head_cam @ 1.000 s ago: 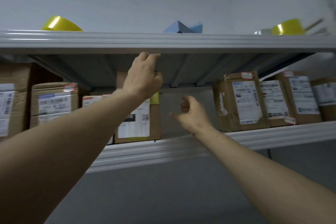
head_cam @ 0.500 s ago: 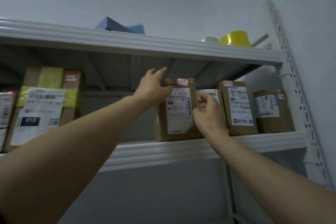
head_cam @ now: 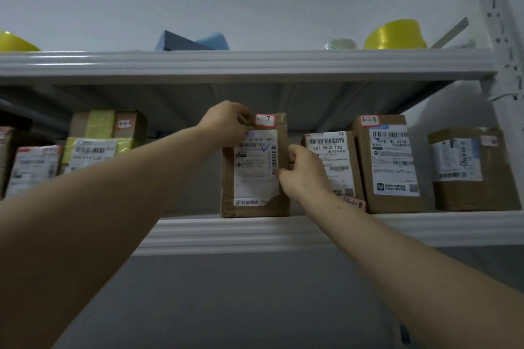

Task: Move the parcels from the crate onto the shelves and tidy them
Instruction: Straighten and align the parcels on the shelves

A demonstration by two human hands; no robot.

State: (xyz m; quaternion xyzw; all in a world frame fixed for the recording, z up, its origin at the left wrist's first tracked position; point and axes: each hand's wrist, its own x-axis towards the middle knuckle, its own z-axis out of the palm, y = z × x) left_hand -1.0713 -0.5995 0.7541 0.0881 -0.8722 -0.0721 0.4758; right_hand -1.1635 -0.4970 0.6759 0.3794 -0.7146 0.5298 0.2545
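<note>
- The middle parcel (head_cam: 255, 176) is seen in brown cardboard, its white label printed with black barcodes and marked with a blue tick.
- Its tag (head_cam: 265, 119) is white, edged in red.
- Left of the middle parcel, a taped parcel (head_cam: 105, 133) is banded in yellow-green.
- Above the middle parcel, dark and light blue shapes (head_cam: 192, 41) are seen.
- Above and to the right of it, a tape roll (head_cam: 397, 35) is coloured bright yellow.
- The shelf (head_cam: 255, 235) under it is pale grey.

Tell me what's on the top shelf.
Left yellow roll, blue blocks, small white roll, right yellow roll. The shelf edge hides their bases and anything flat.
</note>
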